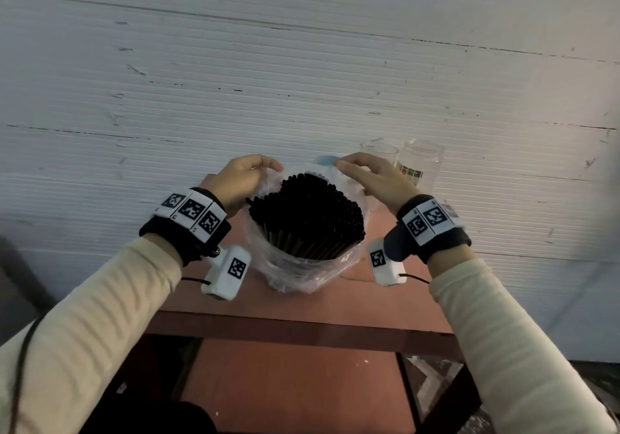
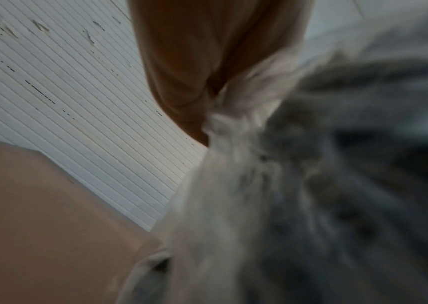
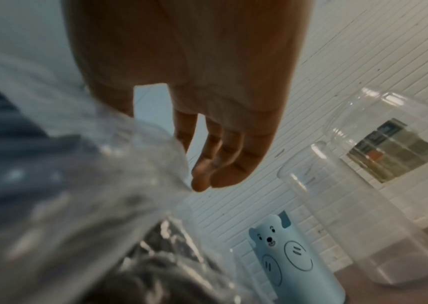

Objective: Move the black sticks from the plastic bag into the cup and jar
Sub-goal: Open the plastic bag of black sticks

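A thick bundle of black sticks (image 1: 307, 212) stands upright in a clear plastic bag (image 1: 302, 276) on a reddish table (image 1: 302, 303). My left hand (image 1: 265, 168) grips the bag's left rim; in the left wrist view its fingers (image 2: 195, 72) pinch gathered plastic (image 2: 233, 115). At the bag's right rim, my right hand (image 1: 345, 167) has nearly straight fingers (image 3: 207, 174) touching the plastic edge (image 3: 166, 148), the thumb apart from them. A clear cup (image 1: 379, 150) (image 3: 350, 216) and a labelled clear jar (image 1: 421, 162) (image 3: 394, 144) stand empty behind the right hand.
A light blue container with a bear drawing (image 3: 280, 257) (image 1: 324, 159) stands behind the bag, left of the cup. A white ribbed wall (image 1: 302, 64) rises right behind the table. The table's front edge (image 1: 302, 329) lies close to me.
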`<state>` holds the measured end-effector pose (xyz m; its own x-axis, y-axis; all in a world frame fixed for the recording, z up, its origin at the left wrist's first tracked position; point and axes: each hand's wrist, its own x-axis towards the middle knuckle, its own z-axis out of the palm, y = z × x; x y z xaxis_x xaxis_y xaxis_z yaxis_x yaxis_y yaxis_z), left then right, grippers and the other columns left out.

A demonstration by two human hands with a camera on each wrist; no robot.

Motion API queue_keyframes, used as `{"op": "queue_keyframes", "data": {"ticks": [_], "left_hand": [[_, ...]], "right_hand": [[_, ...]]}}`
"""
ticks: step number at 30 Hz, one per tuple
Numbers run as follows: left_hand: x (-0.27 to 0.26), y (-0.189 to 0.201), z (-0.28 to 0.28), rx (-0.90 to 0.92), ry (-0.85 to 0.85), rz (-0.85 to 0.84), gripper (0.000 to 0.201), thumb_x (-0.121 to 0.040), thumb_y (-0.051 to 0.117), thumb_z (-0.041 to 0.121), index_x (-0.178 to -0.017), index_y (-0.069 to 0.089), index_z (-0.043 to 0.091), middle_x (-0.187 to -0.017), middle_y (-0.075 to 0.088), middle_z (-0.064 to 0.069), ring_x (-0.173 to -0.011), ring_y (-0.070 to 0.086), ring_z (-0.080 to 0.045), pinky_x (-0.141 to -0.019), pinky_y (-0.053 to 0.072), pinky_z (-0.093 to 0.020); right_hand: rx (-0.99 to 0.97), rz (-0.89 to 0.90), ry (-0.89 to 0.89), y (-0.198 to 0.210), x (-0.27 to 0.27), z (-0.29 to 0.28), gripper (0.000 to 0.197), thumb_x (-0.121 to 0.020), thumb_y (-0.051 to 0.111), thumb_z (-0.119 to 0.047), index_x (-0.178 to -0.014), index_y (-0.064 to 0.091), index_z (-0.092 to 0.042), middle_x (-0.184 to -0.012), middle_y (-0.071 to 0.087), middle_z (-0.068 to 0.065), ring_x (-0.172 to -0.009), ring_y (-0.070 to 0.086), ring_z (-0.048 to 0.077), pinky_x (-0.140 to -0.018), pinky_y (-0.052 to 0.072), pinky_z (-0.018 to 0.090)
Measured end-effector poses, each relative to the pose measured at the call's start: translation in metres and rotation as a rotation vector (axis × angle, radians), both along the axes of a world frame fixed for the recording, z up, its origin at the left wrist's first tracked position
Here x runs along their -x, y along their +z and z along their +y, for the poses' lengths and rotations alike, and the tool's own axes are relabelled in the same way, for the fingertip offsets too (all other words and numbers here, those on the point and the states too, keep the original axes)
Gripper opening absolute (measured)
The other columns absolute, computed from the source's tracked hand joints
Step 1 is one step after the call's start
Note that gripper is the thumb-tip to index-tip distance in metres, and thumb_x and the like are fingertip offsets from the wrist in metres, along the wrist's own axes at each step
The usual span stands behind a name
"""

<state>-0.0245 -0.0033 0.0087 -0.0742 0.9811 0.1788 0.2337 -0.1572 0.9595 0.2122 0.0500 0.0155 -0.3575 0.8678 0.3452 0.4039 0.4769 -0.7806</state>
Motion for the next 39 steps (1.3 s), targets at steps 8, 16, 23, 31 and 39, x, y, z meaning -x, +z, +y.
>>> {"op": "queue_keyframes", "data": {"ticks": [8,16,23,31,39], "left_hand": [[0.002,0.004,-0.013,0.015,-0.031,-0.105,0.029,-0.102,0.035,0.009,-0.1,0.063,0.014,-0.079,0.061,0.004,-0.055,0.057,0.0,-0.046,0.044,-0.012],[0.059,-0.016,-0.038,0.106,-0.392,0.026,0.057,-0.085,0.06,0.001,-0.134,0.047,0.028,-0.132,0.06,0.0,-0.113,0.062,-0.012,-0.095,0.051,-0.037],[0.035,-0.033,-0.041,0.041,-0.363,0.306,0.123,-0.064,0.086,0.012,-0.151,0.002,0.037,-0.132,0.042,0.029,-0.113,0.045,0.018,-0.086,0.045,-0.006],[0.025,-0.04,-0.026,-0.027,-0.174,0.075,0.093,-0.066,0.089,0.024,-0.142,0.035,0.019,-0.135,0.053,0.009,-0.12,0.057,-0.011,-0.091,0.052,-0.023],[0.009,-0.016,-0.03,-0.031,0.021,-0.213,0.133,-0.034,0.092,0.059,-0.147,0.023,0.041,-0.148,0.043,-0.009,-0.127,0.052,-0.025,-0.1,0.048,-0.05]], "right_hand": [[-0.111,-0.158,0.091,0.001,0.008,0.006,0.009,-0.089,0.067,-0.011,-0.097,0.066,-0.006,-0.087,0.058,-0.008,-0.086,0.052,0.004,-0.076,0.034,-0.003],[-0.072,-0.163,0.016,-0.002,0.021,0.019,0.012,-0.092,0.062,-0.017,-0.08,0.059,-0.019,-0.074,0.054,0.009,-0.067,0.047,0.015,-0.064,0.039,0.021],[-0.056,-0.179,-0.085,-0.004,0.026,0.022,0.015,-0.093,0.061,-0.028,-0.078,0.062,-0.023,-0.065,0.054,-0.004,-0.057,0.046,0.009,-0.063,0.039,0.024],[0.137,0.341,-0.138,-0.011,-0.013,-0.02,0.023,-0.094,0.054,-0.015,-0.116,0.061,-0.014,-0.106,0.061,0.004,-0.099,0.062,0.015,-0.091,0.051,0.029],[0.168,0.244,0.015,-0.008,-0.006,-0.043,0.082,-0.073,0.066,-0.052,-0.143,0.042,-0.017,-0.132,0.053,0.011,-0.114,0.06,0.025,-0.096,0.052,0.041]]}}
